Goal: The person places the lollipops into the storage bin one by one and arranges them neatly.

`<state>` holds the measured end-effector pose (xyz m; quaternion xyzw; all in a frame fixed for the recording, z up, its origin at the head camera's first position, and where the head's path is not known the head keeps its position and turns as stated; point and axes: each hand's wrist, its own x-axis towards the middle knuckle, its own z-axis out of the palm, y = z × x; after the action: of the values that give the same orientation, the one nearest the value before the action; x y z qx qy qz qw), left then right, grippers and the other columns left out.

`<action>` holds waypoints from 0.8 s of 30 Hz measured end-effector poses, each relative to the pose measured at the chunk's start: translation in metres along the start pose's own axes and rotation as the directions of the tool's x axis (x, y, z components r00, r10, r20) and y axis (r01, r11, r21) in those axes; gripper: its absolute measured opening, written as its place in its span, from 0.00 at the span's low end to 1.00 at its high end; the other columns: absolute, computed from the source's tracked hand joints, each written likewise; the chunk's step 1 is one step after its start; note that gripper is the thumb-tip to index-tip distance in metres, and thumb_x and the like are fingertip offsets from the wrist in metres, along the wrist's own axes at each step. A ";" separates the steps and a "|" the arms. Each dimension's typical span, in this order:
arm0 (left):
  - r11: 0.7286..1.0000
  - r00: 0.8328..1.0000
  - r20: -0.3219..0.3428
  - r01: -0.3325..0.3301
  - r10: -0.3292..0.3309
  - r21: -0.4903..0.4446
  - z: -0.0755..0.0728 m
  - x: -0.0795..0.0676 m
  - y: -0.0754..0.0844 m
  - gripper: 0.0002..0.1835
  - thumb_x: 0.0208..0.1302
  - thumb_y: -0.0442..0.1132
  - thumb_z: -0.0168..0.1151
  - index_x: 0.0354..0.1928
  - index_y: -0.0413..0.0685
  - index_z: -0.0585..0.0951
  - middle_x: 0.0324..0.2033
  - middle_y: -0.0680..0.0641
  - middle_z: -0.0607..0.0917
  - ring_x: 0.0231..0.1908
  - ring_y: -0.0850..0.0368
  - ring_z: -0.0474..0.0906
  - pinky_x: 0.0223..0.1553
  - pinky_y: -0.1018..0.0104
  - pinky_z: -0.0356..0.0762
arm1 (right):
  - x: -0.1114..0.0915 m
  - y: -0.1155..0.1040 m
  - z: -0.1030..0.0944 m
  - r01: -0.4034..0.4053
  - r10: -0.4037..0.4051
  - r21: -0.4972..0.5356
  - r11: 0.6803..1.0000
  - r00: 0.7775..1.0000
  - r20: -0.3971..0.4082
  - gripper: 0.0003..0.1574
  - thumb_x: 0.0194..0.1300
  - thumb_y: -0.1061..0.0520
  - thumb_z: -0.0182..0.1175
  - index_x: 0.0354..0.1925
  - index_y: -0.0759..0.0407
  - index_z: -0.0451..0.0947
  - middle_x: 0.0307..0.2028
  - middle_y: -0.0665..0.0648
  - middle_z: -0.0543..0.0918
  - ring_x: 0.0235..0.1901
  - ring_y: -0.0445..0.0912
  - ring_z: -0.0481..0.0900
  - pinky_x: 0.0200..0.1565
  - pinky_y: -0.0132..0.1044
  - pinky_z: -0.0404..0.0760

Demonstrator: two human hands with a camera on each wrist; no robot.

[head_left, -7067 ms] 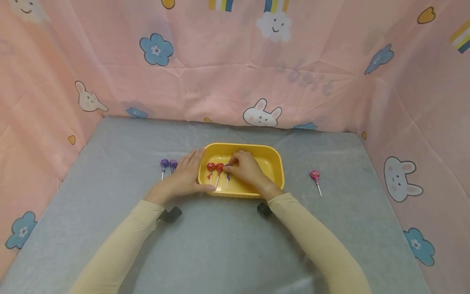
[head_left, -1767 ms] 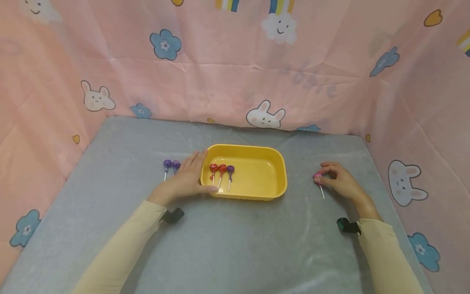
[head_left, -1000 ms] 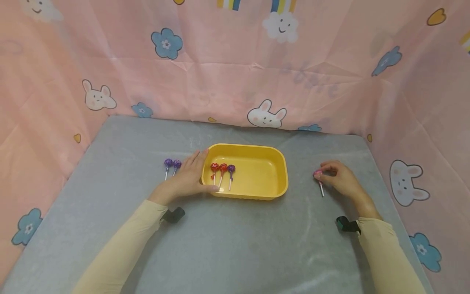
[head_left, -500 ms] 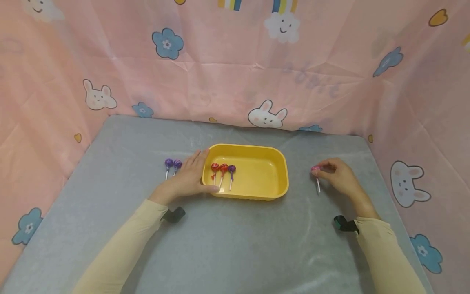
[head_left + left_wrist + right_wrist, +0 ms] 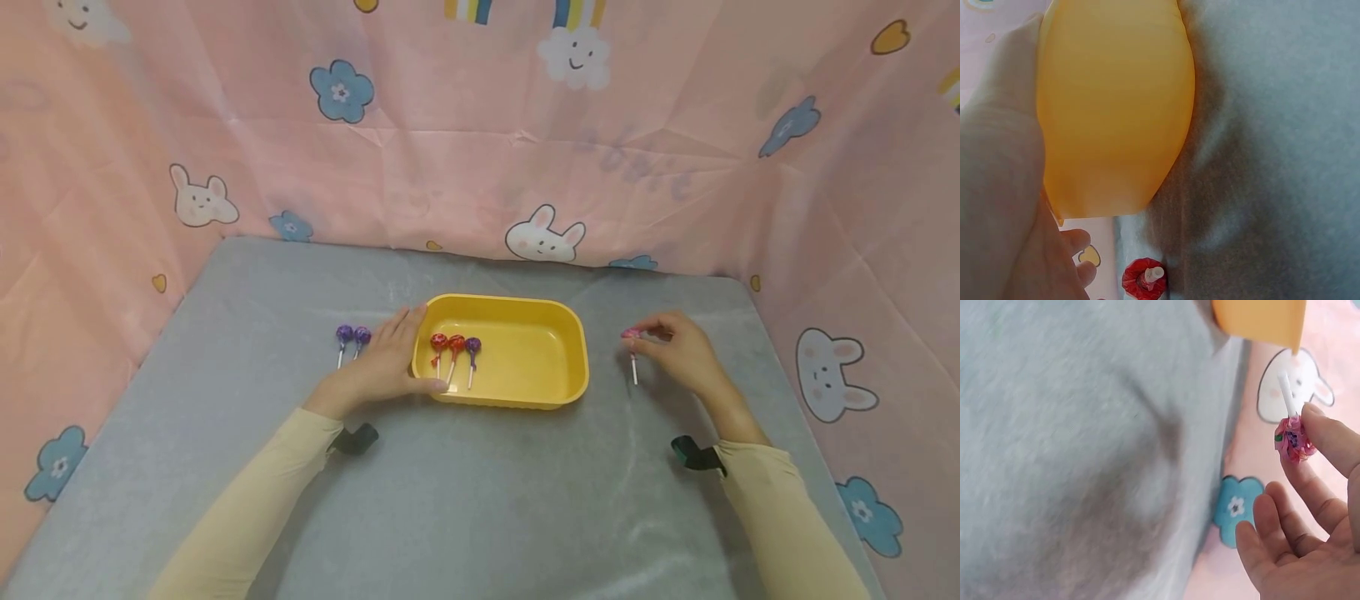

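Observation:
My right hand [image 5: 678, 350] pinches a pink-wrapped lollipop [image 5: 1294, 439] by its head between thumb and forefinger, white stick downward, held over the table right of the yellow box [image 5: 536, 400]. In the right wrist view the other fingers are loosely bent. My left hand [image 5: 378, 358] rests against the box's left end, its fingers nearly straight toward the back corner and its thumb over the front rim. Inside the box lie two red lollipops [image 5: 456, 343] and one purple lollipop [image 5: 472, 344], side by side at the left.
Two purple lollipops [image 5: 344, 333] lie on the grey tabletop [image 5: 480, 500] just left of my left hand, one partly hidden by it. In the left wrist view a lollipop [image 5: 1144, 279] looks dark red. A pink patterned curtain [image 5: 465, 183] encloses the table's back and sides.
Earlier my right hand was inside the box at the purple lollipop, then moved right and took the pink lollipop. That lollipop has since been raised and carried leftward. The left hand has stayed put.

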<state>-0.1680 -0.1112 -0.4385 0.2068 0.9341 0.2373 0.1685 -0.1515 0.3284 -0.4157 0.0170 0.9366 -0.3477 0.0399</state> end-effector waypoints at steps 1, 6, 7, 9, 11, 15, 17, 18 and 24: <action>1.000 1.000 0.001 0.000 0.000 0.000 0.000 0.000 0.000 0.70 0.49 0.75 0.65 0.79 0.52 0.32 0.80 0.45 0.40 0.80 0.43 0.32 0.78 0.40 0.35 | 0.000 -0.002 0.000 -0.007 0.007 -0.002 1.000 1.000 0.001 0.29 0.65 0.42 0.65 0.51 0.64 0.79 0.54 0.67 0.73 0.60 0.62 0.71 0.67 0.63 0.68; 1.000 1.000 0.003 -0.005 0.005 0.000 -0.001 0.000 0.001 0.70 0.49 0.75 0.65 0.79 0.51 0.32 0.80 0.44 0.40 0.80 0.43 0.33 0.78 0.41 0.36 | 0.000 -0.015 0.001 -0.040 0.040 -0.005 0.999 0.999 0.001 0.31 0.64 0.41 0.66 0.51 0.64 0.78 0.56 0.67 0.72 0.61 0.63 0.70 0.68 0.62 0.67; 1.000 1.000 0.004 -0.005 0.005 0.000 -0.001 0.000 0.001 0.70 0.49 0.75 0.65 0.79 0.51 0.32 0.80 0.44 0.40 0.80 0.43 0.32 0.78 0.41 0.36 | 0.000 -0.017 0.001 -0.046 0.046 -0.004 0.999 0.999 0.000 0.31 0.64 0.41 0.66 0.51 0.64 0.78 0.56 0.67 0.72 0.61 0.63 0.70 0.68 0.61 0.67; 1.000 1.000 0.003 -0.005 0.005 0.001 -0.001 -0.001 0.002 0.70 0.49 0.75 0.65 0.79 0.51 0.32 0.80 0.44 0.40 0.80 0.42 0.33 0.78 0.40 0.36 | 0.000 -0.023 0.001 -0.048 0.048 0.004 0.999 0.999 -0.005 0.32 0.63 0.40 0.66 0.51 0.64 0.78 0.56 0.67 0.72 0.61 0.63 0.70 0.68 0.61 0.67; 1.000 1.000 0.002 -0.004 0.004 0.005 -0.001 0.000 0.001 0.71 0.49 0.75 0.65 0.79 0.51 0.32 0.80 0.44 0.40 0.80 0.42 0.33 0.78 0.40 0.36 | -0.001 -0.028 0.002 -0.045 0.046 0.018 0.999 0.999 -0.008 0.32 0.63 0.40 0.66 0.51 0.64 0.78 0.56 0.67 0.72 0.60 0.62 0.70 0.69 0.60 0.67; 1.000 1.000 0.000 -0.003 0.003 0.007 -0.001 0.000 0.001 0.70 0.49 0.75 0.64 0.79 0.52 0.32 0.80 0.44 0.40 0.80 0.42 0.32 0.78 0.40 0.36 | 0.000 -0.037 0.003 -0.020 0.021 0.034 0.999 1.000 -0.022 0.31 0.63 0.40 0.66 0.50 0.65 0.79 0.55 0.68 0.73 0.59 0.62 0.71 0.69 0.60 0.68; 1.000 1.000 0.001 0.000 0.000 0.006 0.000 0.001 0.001 0.70 0.49 0.75 0.64 0.79 0.52 0.32 0.80 0.44 0.40 0.80 0.43 0.32 0.78 0.41 0.36 | 0.001 -0.041 0.005 -0.003 0.004 0.037 0.999 1.000 -0.029 0.29 0.63 0.42 0.67 0.49 0.64 0.79 0.54 0.67 0.74 0.58 0.61 0.72 0.68 0.59 0.68; 1.000 1.000 0.002 0.002 -0.002 0.004 0.000 0.001 0.001 0.70 0.49 0.75 0.64 0.79 0.52 0.32 0.80 0.45 0.40 0.80 0.43 0.32 0.78 0.41 0.36 | 0.001 -0.043 0.006 0.007 -0.006 0.041 0.999 0.999 -0.032 0.28 0.63 0.43 0.67 0.49 0.64 0.80 0.54 0.67 0.74 0.58 0.61 0.72 0.68 0.59 0.69; 1.000 1.000 0.005 0.003 -0.003 0.010 0.000 0.001 -0.001 0.71 0.48 0.77 0.63 0.79 0.52 0.32 0.80 0.45 0.40 0.80 0.43 0.32 0.78 0.41 0.36 | 0.003 -0.055 0.010 0.052 -0.050 0.058 0.997 0.998 -0.029 0.26 0.62 0.45 0.68 0.47 0.64 0.81 0.52 0.65 0.76 0.56 0.60 0.73 0.68 0.58 0.69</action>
<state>-0.1687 -0.1116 -0.4394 0.2068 0.9352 0.2317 0.1701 -0.1573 0.2804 -0.3880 -0.0007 0.9265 -0.3759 0.0174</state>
